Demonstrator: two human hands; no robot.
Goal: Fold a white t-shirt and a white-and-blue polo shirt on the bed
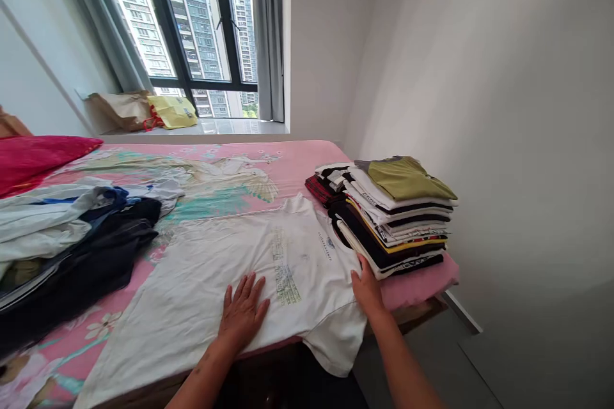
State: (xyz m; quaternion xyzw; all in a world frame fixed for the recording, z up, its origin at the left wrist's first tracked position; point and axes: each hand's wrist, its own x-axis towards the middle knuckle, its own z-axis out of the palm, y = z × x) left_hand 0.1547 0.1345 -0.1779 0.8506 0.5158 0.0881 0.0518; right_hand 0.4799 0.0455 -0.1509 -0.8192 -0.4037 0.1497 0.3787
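Observation:
A white T-shirt [211, 268] with a faded printed design lies spread across the near edge of the bed, its collar toward the right. One sleeve hangs down over the bed's front edge. My left hand [244, 310] rests flat on the shirt's middle, fingers apart, beside the print. At the collar and shoulder, my right hand [368, 287] has its fingers curled on the fabric, and the fingertips are partly hidden. Just beyond that hand stands a tall stack of folded clothes [398, 223], topped by an olive-green shirt [407, 177].
A loose heap of clothes [71, 236] lies on the left of the pink flowered bedsheet [307, 163]. Behind it is a red pillow [43, 156]. Paper bags [125, 108] sit on the windowsill [230, 126]. A wall rises on the right.

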